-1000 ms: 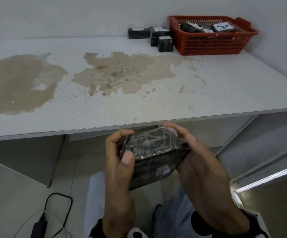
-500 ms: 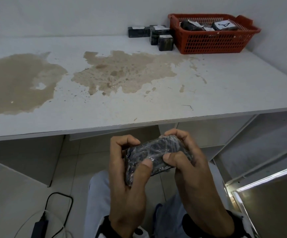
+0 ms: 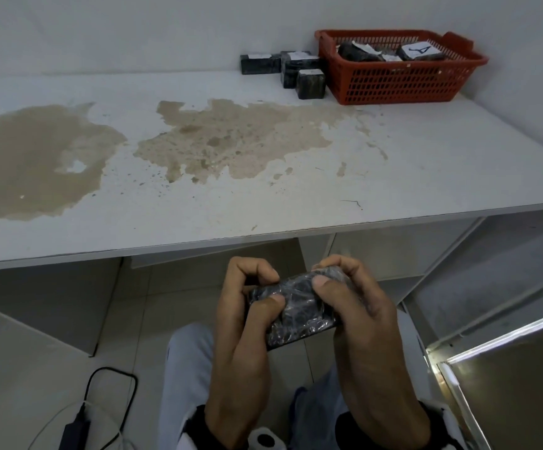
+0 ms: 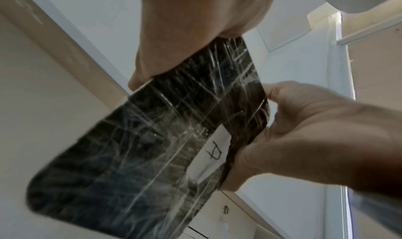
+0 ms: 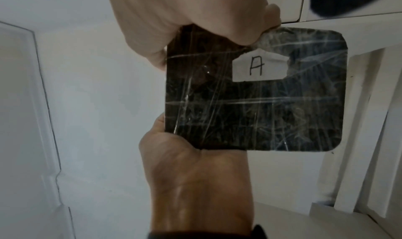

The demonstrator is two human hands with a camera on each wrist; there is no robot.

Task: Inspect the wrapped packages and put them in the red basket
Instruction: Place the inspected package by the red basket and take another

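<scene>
We hold the wrapped package (image 3: 296, 311) low over our lap, below the counter (image 3: 296, 177) edge, and compared with a second ago we have rolled it: the broad face that lay up toward our head now tips away, and both thumbs have come over onto its top. The left hand (image 3: 244, 323) has its fingers (image 3: 247, 271) curled round the left end, the right hand (image 3: 361, 319) clamps the right end, thumb pressing the film. We take that as the inspection being mid-turn, with the trip to the basket not begun. The package is a flat dark slab with rounded corners, bound in glossy, creased clear film; on the underside sits a white paper label (image 5: 259, 67) with a handwritten A, seen from the wrist views. Farther off, the counter's white surface is worn through in broad tan patches. At its far edge a few more dark wrapped blocks (image 3: 296, 71) stand just beside the red basket (image 3: 396, 82), a mesh-walled plastic tray already holding several packages, though how many we cannot quite count from here.
</scene>
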